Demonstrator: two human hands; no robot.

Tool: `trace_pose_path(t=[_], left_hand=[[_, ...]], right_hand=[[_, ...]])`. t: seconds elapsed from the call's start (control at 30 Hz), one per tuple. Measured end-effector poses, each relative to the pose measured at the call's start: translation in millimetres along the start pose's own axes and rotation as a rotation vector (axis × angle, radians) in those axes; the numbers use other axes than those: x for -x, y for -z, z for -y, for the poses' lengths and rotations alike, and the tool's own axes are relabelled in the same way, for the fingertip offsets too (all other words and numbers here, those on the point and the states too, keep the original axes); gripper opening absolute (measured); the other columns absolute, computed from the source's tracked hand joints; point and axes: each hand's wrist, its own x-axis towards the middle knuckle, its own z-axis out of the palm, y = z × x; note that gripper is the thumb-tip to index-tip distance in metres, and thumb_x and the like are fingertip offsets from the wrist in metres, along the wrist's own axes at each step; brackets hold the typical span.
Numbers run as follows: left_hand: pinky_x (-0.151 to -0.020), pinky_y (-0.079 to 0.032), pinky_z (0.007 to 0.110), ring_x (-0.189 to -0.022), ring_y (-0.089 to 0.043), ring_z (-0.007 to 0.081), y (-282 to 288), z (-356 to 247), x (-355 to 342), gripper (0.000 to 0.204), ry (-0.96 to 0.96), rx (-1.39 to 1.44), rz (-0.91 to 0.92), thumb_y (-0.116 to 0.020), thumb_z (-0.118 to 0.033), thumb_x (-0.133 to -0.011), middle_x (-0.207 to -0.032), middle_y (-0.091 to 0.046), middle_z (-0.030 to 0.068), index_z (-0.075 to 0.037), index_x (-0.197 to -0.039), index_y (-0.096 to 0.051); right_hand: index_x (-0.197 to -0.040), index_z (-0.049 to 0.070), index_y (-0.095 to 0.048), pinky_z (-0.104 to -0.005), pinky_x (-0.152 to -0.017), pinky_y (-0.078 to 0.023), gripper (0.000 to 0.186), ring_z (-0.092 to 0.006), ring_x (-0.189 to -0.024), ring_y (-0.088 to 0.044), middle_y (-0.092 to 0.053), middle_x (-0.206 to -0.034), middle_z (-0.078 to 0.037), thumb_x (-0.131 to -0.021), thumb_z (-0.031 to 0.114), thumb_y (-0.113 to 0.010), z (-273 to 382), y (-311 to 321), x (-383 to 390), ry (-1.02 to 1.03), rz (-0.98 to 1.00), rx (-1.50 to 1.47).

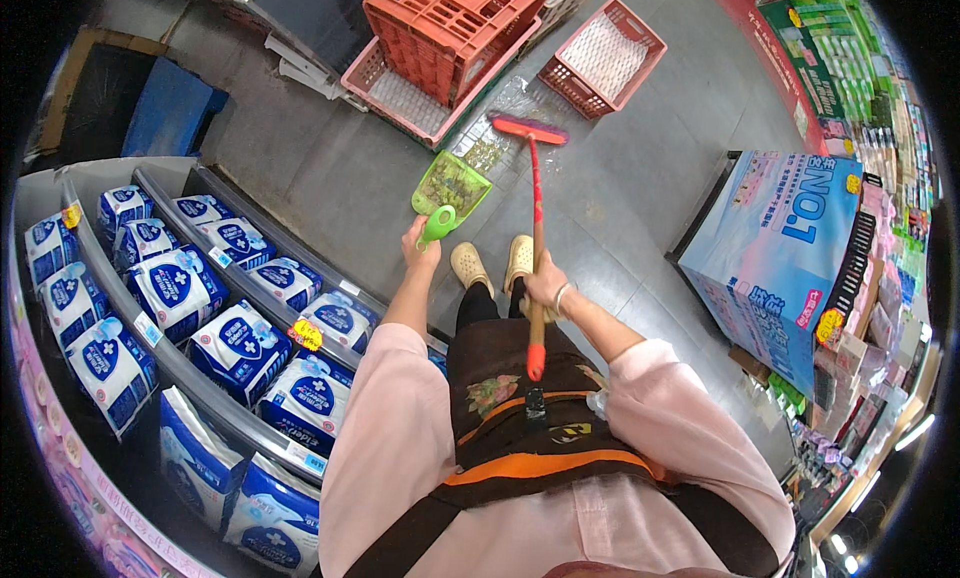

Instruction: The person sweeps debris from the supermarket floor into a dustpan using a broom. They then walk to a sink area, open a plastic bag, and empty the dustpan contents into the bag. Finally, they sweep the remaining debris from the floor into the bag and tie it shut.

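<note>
My left hand (417,246) is closed round the handle of a green dustpan (474,208), which sits low in front of my feet with greenish bits of litter in its pan. With my right hand (546,281) I grip the wooden, red-patterned stick of a broom (535,193). Its red head lies on the floor just beyond the dustpan, to the right. Between the broom head and the dustpan, leafy debris (485,155) is scattered on the tiles.
A stack of red plastic crates (440,38) stands ahead, with a pink crate (604,56) to its right. Shelves on my left hold blue-and-white packages (178,290). A blue display box (770,248) stands on the right, before stocked shelves. My cream clogs (470,266) are on grey tiles.
</note>
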Motion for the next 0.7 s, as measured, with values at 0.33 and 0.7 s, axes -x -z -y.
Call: trace_pose_path(t=[0.33, 0.7], left_hand=[[-0.072, -0.046, 0.047, -0.086, -0.059, 0.0408, -6.7, 36.0, -2.0, 0.022, -0.119, -0.072, -0.044, -0.053, -0.032, -0.087, -0.087, -0.063, 0.0178, -0.010, -0.089, -0.057], [-0.071, -0.046, 0.048, -0.085, -0.058, 0.0414, -7.1, 36.4, 5.4, 0.023, -0.086, -0.012, -0.081, -0.053, -0.033, -0.088, -0.089, -0.063, 0.0181, -0.011, -0.095, -0.058]], right_hand=[[-0.134, -0.005, -0.034, -0.0278, -0.059, -0.046, 0.063, -0.0140, -0.062, -0.055, -0.057, -0.073, -0.006, -0.077, 0.012, -0.054, 2.3, 99.0, 125.1, 0.082, 0.272, -0.240], [-0.103, -0.002, -0.049, -0.0314, -0.055, -0.043, 0.031, -0.0148, -0.059, -0.052, -0.052, -0.062, -0.006, -0.075, 0.012, -0.052, -14.2, 134.5, 62.8, 0.246, 0.025, -0.238]])
